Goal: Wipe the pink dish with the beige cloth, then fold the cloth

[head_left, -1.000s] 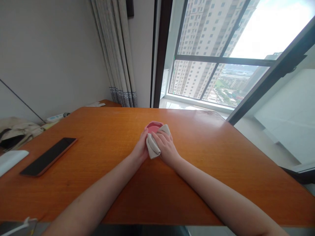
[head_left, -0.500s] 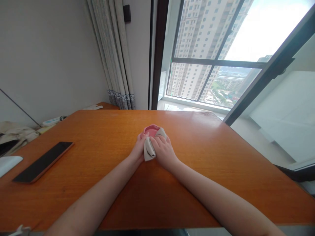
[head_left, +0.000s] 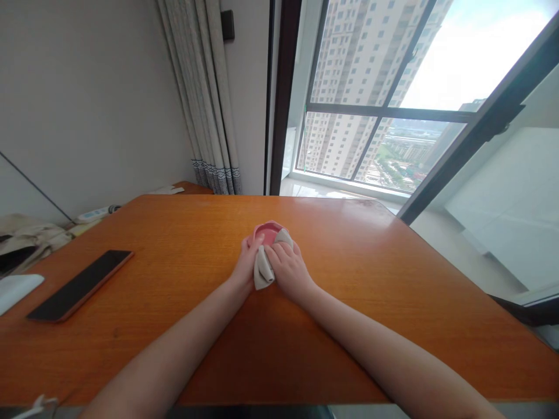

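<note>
A shallow pink dish (head_left: 267, 232) with a raised rim is held over the middle of the wooden table. My left hand (head_left: 248, 259) grips its left side, thumb over the rim. In my right hand (head_left: 288, 265) is a grey-beige cloth (head_left: 263, 271), bunched under the fingers and pressed against the dish's right side. One folded end of the cloth hangs down between the two hands, and another part shows above the right fingers at the rim. The dish's near side is hidden by the hands and cloth.
A dark phone-like slab (head_left: 81, 285) with an orange edge lies on the table (head_left: 187, 233) at the left, beside a white object (head_left: 20, 291). A power strip (head_left: 94, 214) and crumpled fabric (head_left: 30, 238) are past the left edge. A curtain (head_left: 209, 105) and window stand behind.
The cloth and right hand have shifted slightly left and down across the dish, showing a bit more of its inside. My left hand keeps its grip. The view has moved slightly.
</note>
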### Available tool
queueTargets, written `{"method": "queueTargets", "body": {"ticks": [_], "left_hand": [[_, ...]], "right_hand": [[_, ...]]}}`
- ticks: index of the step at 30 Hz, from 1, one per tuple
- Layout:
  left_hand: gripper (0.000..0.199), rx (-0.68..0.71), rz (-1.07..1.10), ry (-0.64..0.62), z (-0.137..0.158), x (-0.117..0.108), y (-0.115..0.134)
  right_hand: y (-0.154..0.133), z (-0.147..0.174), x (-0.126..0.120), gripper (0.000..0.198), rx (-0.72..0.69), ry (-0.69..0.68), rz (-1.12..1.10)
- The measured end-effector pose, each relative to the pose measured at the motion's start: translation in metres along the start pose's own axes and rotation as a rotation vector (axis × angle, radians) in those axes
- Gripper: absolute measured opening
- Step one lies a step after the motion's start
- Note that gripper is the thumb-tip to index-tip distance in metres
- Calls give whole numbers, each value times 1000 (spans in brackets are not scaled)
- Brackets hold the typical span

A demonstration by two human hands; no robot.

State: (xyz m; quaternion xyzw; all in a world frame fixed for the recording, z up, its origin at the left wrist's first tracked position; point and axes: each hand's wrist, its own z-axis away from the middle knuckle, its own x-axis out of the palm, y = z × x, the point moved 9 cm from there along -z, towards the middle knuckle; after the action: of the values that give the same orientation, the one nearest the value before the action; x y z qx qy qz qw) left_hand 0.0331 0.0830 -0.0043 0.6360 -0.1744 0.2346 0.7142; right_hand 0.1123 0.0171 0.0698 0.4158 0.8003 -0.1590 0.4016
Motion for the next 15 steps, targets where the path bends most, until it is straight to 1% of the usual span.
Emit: {"method": "queueTargets", "body": {"ticks": [2,3,4,8,10,11,12,15], "left_hand": [[33,16,8,90,7,-2,-3],[34,9,11,91,9,0,-3],[34,1,16,59,9,4,-1],[33,15,-9,-95,-2,9,16],[31,43,-28,-145,-8,8,20],[29,60,-31,-143,-10,6,21],[28,80,-33,-117,-10,3,19],[28,145,-37,68,-4,-9,12]], "right_hand": [[-1,-1,-1,24,79,0,38],[-1,-1,-2,23,72,-1,40],[-1,-1,-3,22,33,-4,29],[5,4,-4,22,-229,-25,-50],[5,5,-2,22,-288,-39,-62],[3,4,0,21,-274,-43,-56],[1,2,1,21,-229,-44,-40],[-3,-2,6,18,2,-42,39]]}}
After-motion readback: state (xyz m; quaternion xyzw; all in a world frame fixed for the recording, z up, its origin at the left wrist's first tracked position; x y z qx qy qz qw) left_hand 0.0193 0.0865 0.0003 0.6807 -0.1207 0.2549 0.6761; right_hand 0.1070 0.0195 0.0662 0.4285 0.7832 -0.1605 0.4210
